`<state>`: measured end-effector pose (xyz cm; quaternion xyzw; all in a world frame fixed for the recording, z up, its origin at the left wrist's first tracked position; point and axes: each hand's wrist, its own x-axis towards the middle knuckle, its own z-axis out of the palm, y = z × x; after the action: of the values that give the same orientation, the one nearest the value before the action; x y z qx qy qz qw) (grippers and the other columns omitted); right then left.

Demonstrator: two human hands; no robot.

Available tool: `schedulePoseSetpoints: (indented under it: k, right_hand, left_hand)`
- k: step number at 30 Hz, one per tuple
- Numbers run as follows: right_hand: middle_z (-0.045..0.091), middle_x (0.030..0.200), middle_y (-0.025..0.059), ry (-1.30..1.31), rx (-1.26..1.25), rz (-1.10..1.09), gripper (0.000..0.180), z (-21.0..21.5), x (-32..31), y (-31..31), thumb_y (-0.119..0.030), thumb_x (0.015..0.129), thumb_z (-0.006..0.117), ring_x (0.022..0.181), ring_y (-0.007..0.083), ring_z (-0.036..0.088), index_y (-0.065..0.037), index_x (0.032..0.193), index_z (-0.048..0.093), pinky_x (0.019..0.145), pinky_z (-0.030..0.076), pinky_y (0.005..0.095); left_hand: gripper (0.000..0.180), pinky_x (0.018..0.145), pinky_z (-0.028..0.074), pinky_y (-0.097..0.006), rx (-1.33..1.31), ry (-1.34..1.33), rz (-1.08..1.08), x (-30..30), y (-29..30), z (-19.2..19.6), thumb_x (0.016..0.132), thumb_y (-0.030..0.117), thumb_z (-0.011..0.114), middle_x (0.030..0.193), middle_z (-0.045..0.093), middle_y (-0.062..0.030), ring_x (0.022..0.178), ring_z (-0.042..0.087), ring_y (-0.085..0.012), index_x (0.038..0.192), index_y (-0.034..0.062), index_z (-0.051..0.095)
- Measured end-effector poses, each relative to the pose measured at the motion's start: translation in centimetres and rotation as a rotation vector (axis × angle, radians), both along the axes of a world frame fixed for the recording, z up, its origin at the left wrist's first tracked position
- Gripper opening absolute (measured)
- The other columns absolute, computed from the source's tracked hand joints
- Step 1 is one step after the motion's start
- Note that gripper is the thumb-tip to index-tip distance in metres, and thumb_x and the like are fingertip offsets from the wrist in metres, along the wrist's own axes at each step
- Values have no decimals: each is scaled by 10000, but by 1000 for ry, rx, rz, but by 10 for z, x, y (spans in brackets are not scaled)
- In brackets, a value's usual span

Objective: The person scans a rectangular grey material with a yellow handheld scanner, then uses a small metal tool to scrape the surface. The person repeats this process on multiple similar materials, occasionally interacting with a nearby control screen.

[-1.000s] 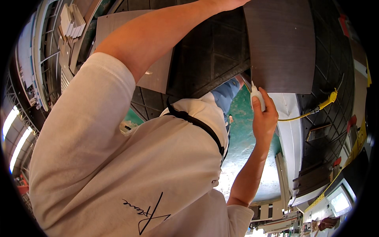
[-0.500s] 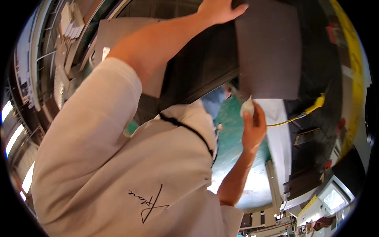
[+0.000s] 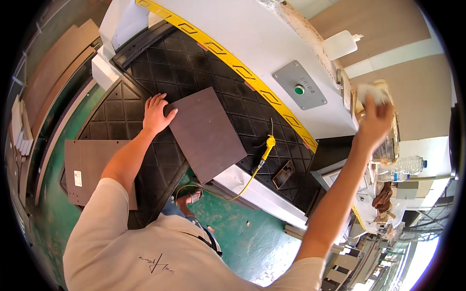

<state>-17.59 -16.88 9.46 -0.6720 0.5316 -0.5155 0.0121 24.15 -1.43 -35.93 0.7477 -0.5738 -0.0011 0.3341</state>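
A dark brown board (image 3: 208, 133) lies flat on the black ribbed machine bed. My left hand (image 3: 156, 115) rests at its left corner, fingers spread, the thumb by the edge. Off to the right, my right hand (image 3: 374, 121) is raised beside the machine's ledge. Its fingers are closed on a small white squeeze bottle (image 3: 367, 92), smeared by motion.
A yellow air blow gun (image 3: 268, 148) with its hose and a phone-like dark object (image 3: 284, 174) lie on the bed. Another board (image 3: 92, 165) with a white label is at left. A white bottle (image 3: 340, 44) and a green-button panel (image 3: 299, 86) are on the machine.
My right hand has swung from the board's near edge over to the ledge at right, carrying the white bottle. The view has turned, and my left hand now shows at the board's left corner.
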Motion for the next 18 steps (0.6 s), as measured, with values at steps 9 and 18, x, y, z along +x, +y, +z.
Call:
schedulePoseSetpoints:
  k: [9, 18]
  right_hand:
    - [732, 1140, 191, 649, 72, -382, 648, 3, -54, -116, -434, 872, 770, 1052, 303, 696, -41, 1368, 631, 952, 536, 406]
    - [690, 1167, 222, 190, 589, 78, 292, -269, 14, 112, -182, 954, 714, 1094, 338, 694, 16, 1169, 713, 932, 554, 397]
  left_hand:
    - [360, 1162, 374, -527, -156, -23, -88, -11, -10, -17, 853, 352, 802, 1392, 645, -153, 1335, 554, -362, 917, 33, 648]
    - [453, 1168, 360, -541, -97, -30, -44, 29, 8, -19, 866, 422, 812, 1428, 624, -208, 1380, 512, -393, 787, 24, 610]
